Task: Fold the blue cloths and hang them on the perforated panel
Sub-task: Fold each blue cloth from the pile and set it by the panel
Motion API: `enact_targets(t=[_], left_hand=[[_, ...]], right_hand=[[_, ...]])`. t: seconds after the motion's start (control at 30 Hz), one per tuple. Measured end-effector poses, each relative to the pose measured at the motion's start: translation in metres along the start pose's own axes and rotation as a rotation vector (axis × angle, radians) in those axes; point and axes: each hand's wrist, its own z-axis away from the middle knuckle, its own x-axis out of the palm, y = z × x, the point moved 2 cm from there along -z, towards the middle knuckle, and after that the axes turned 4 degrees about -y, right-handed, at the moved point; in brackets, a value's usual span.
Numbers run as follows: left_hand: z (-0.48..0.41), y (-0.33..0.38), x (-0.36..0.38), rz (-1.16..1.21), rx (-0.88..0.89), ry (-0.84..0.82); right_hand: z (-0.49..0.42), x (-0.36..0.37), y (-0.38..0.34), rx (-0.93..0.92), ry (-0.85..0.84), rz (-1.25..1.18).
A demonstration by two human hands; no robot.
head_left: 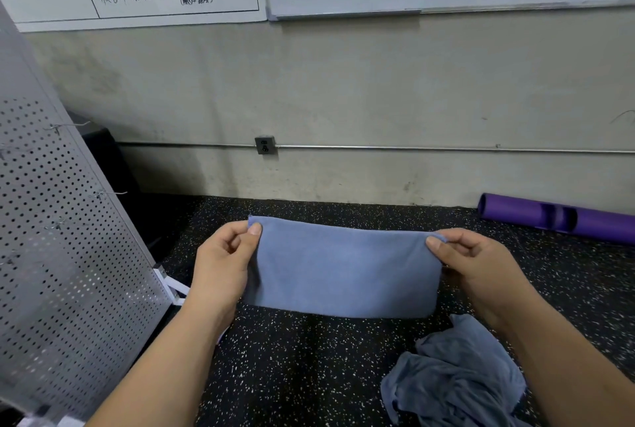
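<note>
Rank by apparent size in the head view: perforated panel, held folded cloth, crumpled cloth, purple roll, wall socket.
1. perforated panel
2. held folded cloth and crumpled cloth: too alike, and the crumpled one lies nearer the camera, so unranked
3. purple roll, partly out of frame
4. wall socket

We've got the folded cloth point(343, 268) centre, left hand point(220, 261) and right hand point(481, 265) on its top corners. Perforated panel point(68, 254) stands left. Crumpled cloth pile point(457, 382) on the floor point(309, 375), near right. Rolled mat point(556, 217) far right, against the wall point(378, 100).
</note>
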Motion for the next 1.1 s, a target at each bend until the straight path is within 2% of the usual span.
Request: enact_targets(t=[0.17,0.23,0.3,0.37,0.47,0.57,0.63,0.7,0.77,0.9,1.0,1.1], left_hand=[[0.001,0.0,0.006,0.014,0.024,-0.009],[0.002,0.0,0.008,-0.007,0.025,-0.032],[0.003,0.002,0.007,-0.01,0.05,-0.01],[0.003,0.004,0.006,-0.053,0.101,0.011],[0.002,0.001,0.004,-0.188,0.12,-0.004],[0.006,0.005,0.006,-0.292,0.147,0.009],[0.008,0.007,0.007,-0.323,0.161,0.03],[0.006,0.004,0.005,-0.297,0.127,0.033],[0.005,0.002,0.004,-0.248,0.06,0.039],[0.003,-0.006,0.003,-0.105,-0.123,0.011],[0.001,-0.011,0.001,-0.063,-0.265,-0.079],[0.001,-0.011,-0.001,-0.07,-0.268,-0.114]], right_hand=[[-0.005,0.001,0.001,0.034,0.017,-0.245],[-0.005,0.003,0.002,0.037,0.029,-0.178],[-0.005,0.002,0.001,-0.007,0.119,-0.115],[-0.003,0.0,-0.001,-0.078,0.186,0.064],[0.0,0.002,-0.001,-0.174,0.17,0.437],[0.005,0.007,-0.003,-0.233,0.227,0.66],[0.005,0.01,-0.002,-0.221,0.236,0.724],[0.002,0.011,0.004,-0.162,0.224,0.651],[0.002,0.012,0.006,-0.095,0.191,0.47],[0.001,0.012,0.006,0.048,0.053,0.212],[0.0,0.01,0.009,0.115,-0.023,0.157],[0.0,0.009,0.011,0.102,-0.03,0.146]])
